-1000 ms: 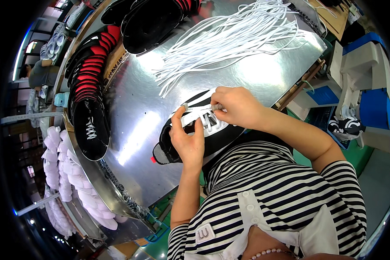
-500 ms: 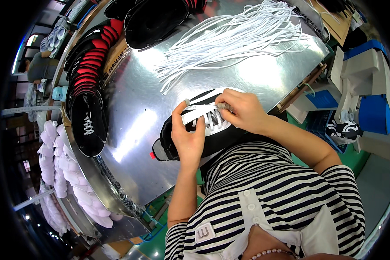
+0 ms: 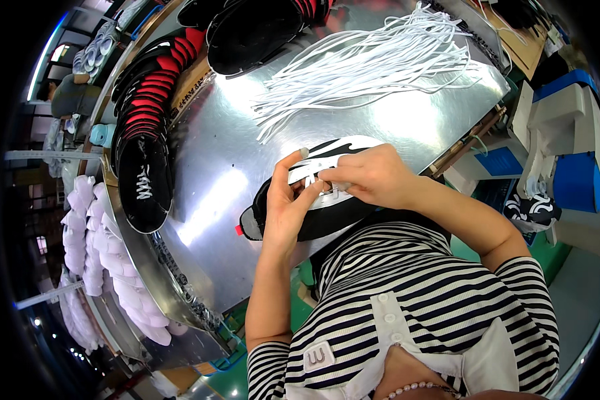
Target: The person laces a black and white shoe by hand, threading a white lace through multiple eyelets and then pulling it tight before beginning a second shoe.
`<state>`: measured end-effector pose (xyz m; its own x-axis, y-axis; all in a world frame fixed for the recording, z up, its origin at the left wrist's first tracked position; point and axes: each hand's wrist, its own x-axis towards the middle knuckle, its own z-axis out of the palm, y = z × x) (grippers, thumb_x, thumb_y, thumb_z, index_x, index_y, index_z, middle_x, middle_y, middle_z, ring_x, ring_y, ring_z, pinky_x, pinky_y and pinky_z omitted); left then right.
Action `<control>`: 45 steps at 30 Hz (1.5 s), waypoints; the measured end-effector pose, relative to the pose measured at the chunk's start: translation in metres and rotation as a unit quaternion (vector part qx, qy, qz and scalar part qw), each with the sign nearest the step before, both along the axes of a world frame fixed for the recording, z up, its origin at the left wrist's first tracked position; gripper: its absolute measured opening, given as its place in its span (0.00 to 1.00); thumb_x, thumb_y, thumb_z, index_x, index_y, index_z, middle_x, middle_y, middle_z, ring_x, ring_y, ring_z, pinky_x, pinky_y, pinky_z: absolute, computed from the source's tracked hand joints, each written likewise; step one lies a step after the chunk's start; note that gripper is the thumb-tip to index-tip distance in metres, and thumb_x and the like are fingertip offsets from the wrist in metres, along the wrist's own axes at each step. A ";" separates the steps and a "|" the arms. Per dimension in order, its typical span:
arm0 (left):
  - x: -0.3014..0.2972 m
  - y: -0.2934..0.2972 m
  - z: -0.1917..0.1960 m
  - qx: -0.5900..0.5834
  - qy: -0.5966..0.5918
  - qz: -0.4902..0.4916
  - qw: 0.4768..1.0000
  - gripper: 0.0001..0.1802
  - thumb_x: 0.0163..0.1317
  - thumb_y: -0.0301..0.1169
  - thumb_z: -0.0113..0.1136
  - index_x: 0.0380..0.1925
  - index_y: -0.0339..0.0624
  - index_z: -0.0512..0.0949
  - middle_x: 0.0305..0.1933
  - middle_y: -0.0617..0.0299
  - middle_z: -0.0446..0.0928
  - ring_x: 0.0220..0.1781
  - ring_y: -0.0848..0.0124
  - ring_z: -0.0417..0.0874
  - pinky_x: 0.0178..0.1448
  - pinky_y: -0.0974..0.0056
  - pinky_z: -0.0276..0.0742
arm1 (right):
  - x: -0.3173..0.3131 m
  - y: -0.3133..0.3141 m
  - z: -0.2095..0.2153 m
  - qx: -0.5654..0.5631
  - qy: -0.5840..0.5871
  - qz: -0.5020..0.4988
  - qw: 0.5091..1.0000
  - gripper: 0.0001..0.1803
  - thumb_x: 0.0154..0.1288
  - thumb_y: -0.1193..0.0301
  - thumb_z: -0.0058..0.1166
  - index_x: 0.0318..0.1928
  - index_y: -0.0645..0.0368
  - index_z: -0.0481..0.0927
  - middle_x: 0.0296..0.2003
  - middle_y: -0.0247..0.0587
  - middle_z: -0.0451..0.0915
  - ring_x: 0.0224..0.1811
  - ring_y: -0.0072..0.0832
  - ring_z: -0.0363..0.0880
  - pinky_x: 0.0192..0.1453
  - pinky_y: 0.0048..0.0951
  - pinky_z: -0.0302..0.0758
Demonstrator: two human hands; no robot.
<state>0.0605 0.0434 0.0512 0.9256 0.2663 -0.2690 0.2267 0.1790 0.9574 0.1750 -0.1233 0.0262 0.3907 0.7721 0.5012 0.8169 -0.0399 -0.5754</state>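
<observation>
A black shoe upper with white stripes [image 3: 340, 215] lies at the near edge of a shiny metal table [image 3: 220, 173]. My left hand [image 3: 288, 203] grips its left side, fingers curled over the tongue area. My right hand [image 3: 373, 175] rests on top of the upper, thumb and fingers pinched at the eyelets, seemingly on a white lace end that is mostly hidden. A loose bundle of white laces [image 3: 367, 63] lies spread on the table beyond the hands.
A row of black and red shoe uppers [image 3: 143, 127] is stacked along the table's left edge, with more black uppers [image 3: 253, 30] at the far side. White pieces [image 3: 87, 240] pile up left of the table. Blue and white machines [image 3: 567, 147] stand on the right.
Both hands have stayed on the shoe upper. The right hand's fingers have shifted slightly along the eyelets, and the left fingers have curled further over the upper.
</observation>
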 end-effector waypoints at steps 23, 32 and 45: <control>0.003 0.003 -0.001 0.183 -0.013 0.051 0.982 0.15 0.75 0.31 0.48 0.55 0.36 0.72 0.28 0.62 0.79 0.26 0.79 0.78 0.35 0.73 0.74 | -0.012 -0.028 0.017 0.186 0.151 -0.050 0.970 0.05 0.61 0.72 0.63 0.37 0.60 0.84 0.27 0.35 0.82 0.25 0.22 0.80 0.30 0.24 0.75; -0.021 0.003 0.043 0.121 -0.100 -0.091 0.983 0.12 0.71 0.25 0.52 0.52 0.34 0.76 0.25 0.62 0.81 0.24 0.79 0.81 0.30 0.76 0.73 | -0.029 -0.049 -0.015 0.144 0.872 0.101 0.457 0.20 0.74 0.68 0.48 0.62 0.64 0.72 0.54 0.48 0.79 0.50 0.30 0.82 0.54 0.28 0.82; -0.024 -0.007 0.044 0.183 -0.061 -0.120 0.974 0.11 0.69 0.24 0.56 0.49 0.33 0.76 0.25 0.60 0.80 0.23 0.77 0.82 0.29 0.73 0.76 | -0.057 -0.049 -0.033 0.174 0.897 0.216 0.344 0.25 0.73 0.75 0.46 0.69 0.62 0.64 0.63 0.45 0.72 0.60 0.30 0.77 0.62 0.29 0.77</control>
<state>0.0366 0.0364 0.0949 0.9922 0.0951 -0.0808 0.1004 -0.2242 0.9694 0.1177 -0.1728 -0.0071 0.1985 0.9676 -0.1558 -0.9790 0.1883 -0.0780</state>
